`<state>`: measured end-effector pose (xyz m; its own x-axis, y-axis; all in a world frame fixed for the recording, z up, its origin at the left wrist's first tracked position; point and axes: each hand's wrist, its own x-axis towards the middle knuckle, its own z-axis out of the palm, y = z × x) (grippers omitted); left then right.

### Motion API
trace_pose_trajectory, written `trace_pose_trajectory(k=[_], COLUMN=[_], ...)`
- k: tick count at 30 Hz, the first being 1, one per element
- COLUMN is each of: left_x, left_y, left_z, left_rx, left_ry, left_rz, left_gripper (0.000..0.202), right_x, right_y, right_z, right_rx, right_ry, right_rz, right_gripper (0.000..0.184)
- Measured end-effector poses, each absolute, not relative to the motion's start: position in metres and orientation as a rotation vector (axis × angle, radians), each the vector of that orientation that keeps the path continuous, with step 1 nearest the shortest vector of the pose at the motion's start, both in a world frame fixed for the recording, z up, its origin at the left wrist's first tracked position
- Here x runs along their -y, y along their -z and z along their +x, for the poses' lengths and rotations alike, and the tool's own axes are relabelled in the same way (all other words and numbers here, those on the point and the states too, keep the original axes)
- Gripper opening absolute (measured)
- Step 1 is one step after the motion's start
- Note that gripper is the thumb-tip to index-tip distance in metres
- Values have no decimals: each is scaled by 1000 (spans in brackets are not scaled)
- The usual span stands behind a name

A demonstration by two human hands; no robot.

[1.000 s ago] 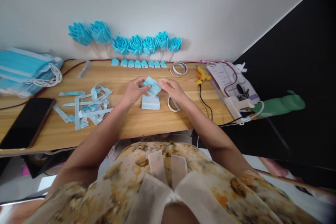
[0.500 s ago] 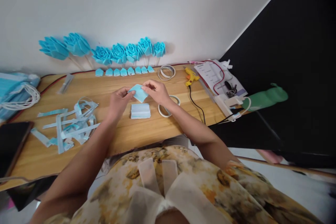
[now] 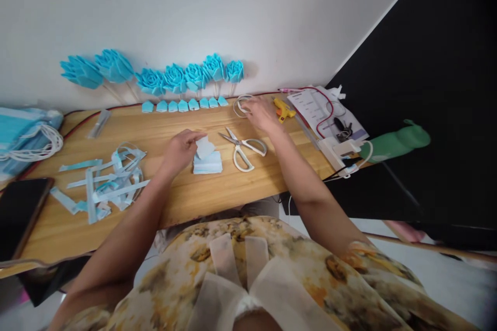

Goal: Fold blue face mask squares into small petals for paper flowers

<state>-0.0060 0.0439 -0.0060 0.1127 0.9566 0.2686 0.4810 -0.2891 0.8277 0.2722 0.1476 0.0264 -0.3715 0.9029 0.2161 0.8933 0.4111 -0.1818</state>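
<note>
My left hand (image 3: pixel 180 152) pinches a small folded piece of mask fabric (image 3: pixel 204 147), its whitish face now showing, just above a stack of pale blue mask pieces (image 3: pixel 207 163). Further back, my right hand (image 3: pixel 262 113) has its fingers curled at the rim of a roll of tape (image 3: pixel 238 107), partly covering it. Between my hands, scissors with white handles (image 3: pixel 243 149) lie with their blades spread. Behind them runs a row of small folded blue petals (image 3: pixel 183 106). Several blue fabric roses (image 3: pixel 174 78) on sticks lean against the wall.
Cut mask strips (image 3: pixel 112 181) lie in a heap at left, near a phone (image 3: pixel 25 212) and a bundle of masks (image 3: pixel 23 129). At right are a yellow glue gun (image 3: pixel 284 109), papers (image 3: pixel 310 108), keys (image 3: pixel 342 129), a power strip (image 3: pixel 336 155) and a green bottle (image 3: pixel 396 144).
My right hand has let go of the blue fabric piece and moved back and right to the tape. The left hand keeps the piece, lower over the stack. The scissors are now uncovered.
</note>
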Motion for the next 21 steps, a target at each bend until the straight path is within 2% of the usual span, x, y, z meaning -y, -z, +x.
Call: trace_pose_trajectory(k=[3,6,9,13,18,21], left_x=[-46,-42,-33,-23,-23,-24], left_y=[10,5,-10,-28,-27,-26], left_z=[-8,-7,-3,0,-3,-4], left_rx=[-1449,-1458,-1362,-1191,-969,-838], left_ry=[-1261,-1436,-1553,-1535,-1322,-1257], left_rz=[1851,1759,1744,1813,1443,1296], left_gripper=[54,48,34,30,36,26], right_x=[-150,-148,-138,-112,-93,-94], right_y=[-13,-10,-24,-49,-57,-55], right_z=[273,270,264,253,241,235], right_rx=[2418,2363,2278,2085,1915,1809], right_ry=[-39,-88,-494,-1366,-1647,-1667], right_rz=[-1685,-1599,-1287,-812,-656,-665], right_gripper=[30,21,13,27,32,39])
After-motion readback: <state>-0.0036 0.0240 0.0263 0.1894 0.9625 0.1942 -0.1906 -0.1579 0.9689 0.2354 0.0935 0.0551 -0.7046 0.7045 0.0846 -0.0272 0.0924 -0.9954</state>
